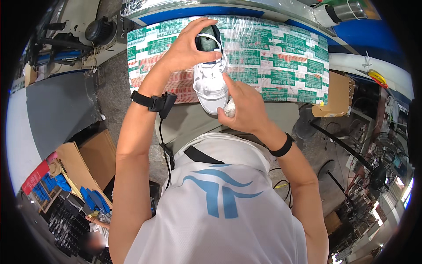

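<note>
A white sneaker (pixel 210 83) stands on a worktable covered with green, white and red printed film (pixel 281 61), toe toward me. A grey-green shoe last (pixel 206 42) fills its opening. My left hand (pixel 189 44) grips the heel and last from the left. My right hand (pixel 244 103) rests against the toe's right side, fingers curled around a small white wad (pixel 229 110), the index finger pressed on the shoe. Both wrists wear black bands; a black device (pixel 165 103) with a cable hangs from the left one.
A blue machine edge (pixel 220 9) runs behind the table. Cardboard boxes sit at the right (pixel 336 94) and lower left (pixel 83 163), the latter with blue pieces. A black motor (pixel 100 30) is top left. A fan (pixel 378 176) and clutter stand lower right.
</note>
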